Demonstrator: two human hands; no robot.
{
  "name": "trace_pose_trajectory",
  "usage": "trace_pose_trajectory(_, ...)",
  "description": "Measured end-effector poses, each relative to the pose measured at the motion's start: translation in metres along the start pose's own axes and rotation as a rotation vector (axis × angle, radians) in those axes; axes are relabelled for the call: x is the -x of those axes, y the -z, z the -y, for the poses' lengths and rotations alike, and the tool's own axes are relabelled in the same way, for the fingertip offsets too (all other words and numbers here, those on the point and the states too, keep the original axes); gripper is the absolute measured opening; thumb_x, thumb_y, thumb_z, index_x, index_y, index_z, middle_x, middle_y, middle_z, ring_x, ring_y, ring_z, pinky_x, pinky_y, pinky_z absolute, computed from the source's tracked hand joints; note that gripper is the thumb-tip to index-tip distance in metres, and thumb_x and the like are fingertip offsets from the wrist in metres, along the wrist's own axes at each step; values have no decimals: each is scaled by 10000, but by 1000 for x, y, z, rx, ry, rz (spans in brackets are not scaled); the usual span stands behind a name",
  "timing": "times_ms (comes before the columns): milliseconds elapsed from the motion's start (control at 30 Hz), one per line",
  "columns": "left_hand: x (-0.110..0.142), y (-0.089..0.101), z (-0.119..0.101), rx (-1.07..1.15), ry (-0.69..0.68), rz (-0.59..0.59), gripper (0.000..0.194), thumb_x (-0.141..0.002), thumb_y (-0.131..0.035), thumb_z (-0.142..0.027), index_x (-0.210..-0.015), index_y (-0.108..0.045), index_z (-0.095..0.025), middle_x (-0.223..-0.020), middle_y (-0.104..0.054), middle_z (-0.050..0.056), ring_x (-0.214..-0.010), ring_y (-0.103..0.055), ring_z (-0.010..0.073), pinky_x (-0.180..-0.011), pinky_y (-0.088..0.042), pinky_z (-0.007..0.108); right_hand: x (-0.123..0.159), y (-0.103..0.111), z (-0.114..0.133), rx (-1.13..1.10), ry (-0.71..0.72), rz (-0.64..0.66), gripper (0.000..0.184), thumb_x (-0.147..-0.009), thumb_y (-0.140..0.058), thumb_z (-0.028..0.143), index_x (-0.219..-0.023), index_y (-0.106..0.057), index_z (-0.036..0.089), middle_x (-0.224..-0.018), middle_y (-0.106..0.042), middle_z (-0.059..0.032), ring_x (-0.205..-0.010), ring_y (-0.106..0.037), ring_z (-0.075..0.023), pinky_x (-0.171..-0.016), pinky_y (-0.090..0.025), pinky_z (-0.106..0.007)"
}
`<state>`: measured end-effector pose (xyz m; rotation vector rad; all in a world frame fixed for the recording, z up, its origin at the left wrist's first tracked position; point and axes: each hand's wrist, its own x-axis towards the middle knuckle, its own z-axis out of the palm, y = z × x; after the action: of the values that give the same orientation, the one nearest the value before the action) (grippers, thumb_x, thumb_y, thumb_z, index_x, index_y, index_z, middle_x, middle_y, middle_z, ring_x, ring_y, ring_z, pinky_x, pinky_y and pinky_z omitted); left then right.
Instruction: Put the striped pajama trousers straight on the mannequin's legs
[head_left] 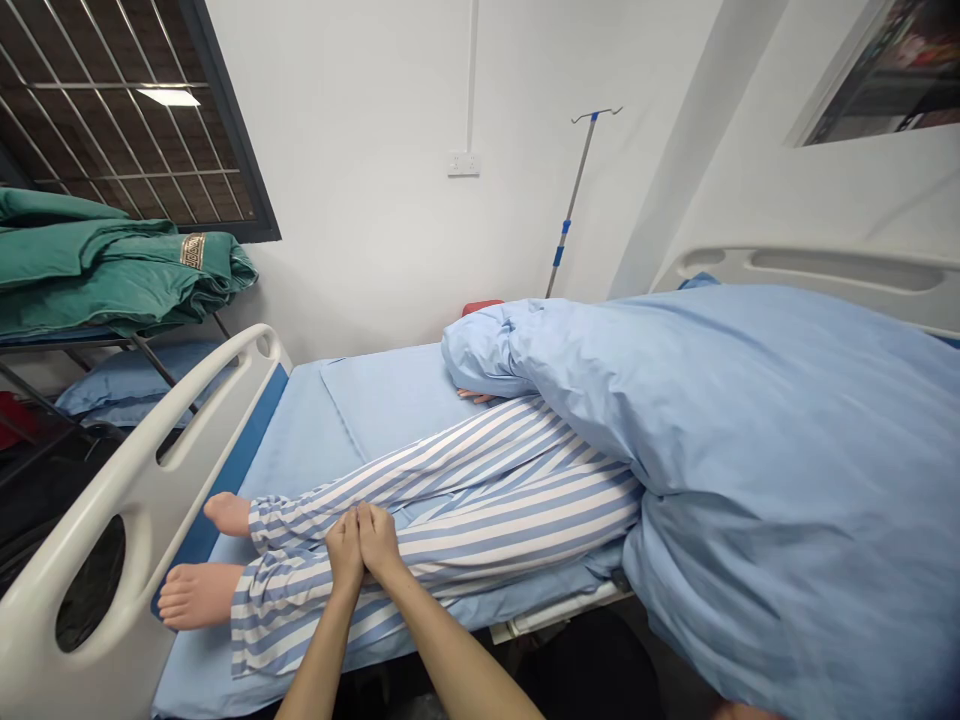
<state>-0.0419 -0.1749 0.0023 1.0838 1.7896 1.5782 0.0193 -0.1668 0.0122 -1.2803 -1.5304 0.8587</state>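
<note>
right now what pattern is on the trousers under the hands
Pale blue and white stripes on the trousers, head view.

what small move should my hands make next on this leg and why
Probably slide both hands a little toward the ankle. Your left hand and right hand sit side by side, fingers together, on the striped pyjama trouser leg, and the bare foot lies just past the cuff, so that stretch of leg seems the nearest to work along.

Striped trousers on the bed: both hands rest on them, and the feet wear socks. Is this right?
Not quite: the head view shows the feet are bare, with no socks. The left hand and right hand do rest on the striped trousers.
</note>
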Motion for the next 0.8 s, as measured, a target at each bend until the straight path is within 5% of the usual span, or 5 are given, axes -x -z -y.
trace_pose_trajectory(233,4,-1,9,-102,-18,149,366,-755,-468,-474,-588,-581,-168,-578,-600,31,-593,-517,156,-571,-398,249,1,30,1,237,180,78,403,-928,-307,306,-683,-601,181,-626,-626,-45,-579,-518,-133,-555,-277,-236)
trace_pose_trajectory(400,7,-10,-5,-25,2,159,322,-748,-480,-436,-628,-594,-160,-614,-598,22,-628,-516,153,-614,-412,255,4,32,-13,152,115,42,410,-930,-289,307,-691,-595,175,-644,-628,-42,-589,-523,-126,-561,-282,-227)
trace_pose_trajectory(633,17,-41,-19,201,139,-7,331,-712,-513,-410,-497,-393,-190,-446,-371,-63,-455,-344,82,-468,-319,218,-2,39,-20,-139,21,-41,430,-924,-260,323,-605,-509,178,-568,-552,-8,-541,-478,-116,-529,-312,-211)
trace_pose_trajectory(800,18,-39,-11,42,22,75,305,-741,-484,-421,-583,-545,-167,-564,-554,-3,-574,-481,124,-570,-395,235,-4,40,-16,-96,8,-48,416,-918,-281,323,-598,-503,179,-568,-558,-14,-544,-478,-119,-523,-306,-213)
